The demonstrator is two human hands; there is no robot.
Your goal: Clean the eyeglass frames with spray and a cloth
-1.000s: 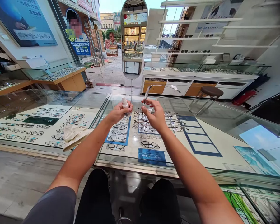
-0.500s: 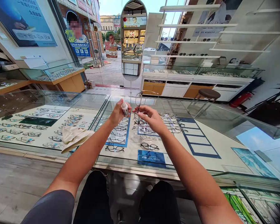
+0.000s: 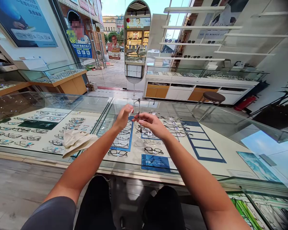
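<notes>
At the centre of the frame both hands meet above the glass-topped display counter (image 3: 206, 127). The right hand (image 3: 150, 123) has its grip pinched on a thin-rimmed pair of clear-lensed spectacles (image 3: 136, 108), holding them upright with the lens standing above the fingertips. The left hand (image 3: 123, 116) is curled closed just beside them, its thumb and fingers close to the frame; whether it grips the spectacles themselves or something small tucked in the palm cannot be told from here.

Left of centre, a crumpled beige cleaning cloth (image 3: 76, 142) lies on the counter glass, well apart from the hands. Under the glass, rows of displayed eyeglass frames (image 3: 121, 140) sit on white and blue trays, with a single black-rimmed pair (image 3: 153, 150) below the right wrist. In the upper middle of the frame stands a tall oval mirror (image 3: 137, 41), and to its right a round brown stool (image 3: 214, 96) before a low cabinet.
</notes>
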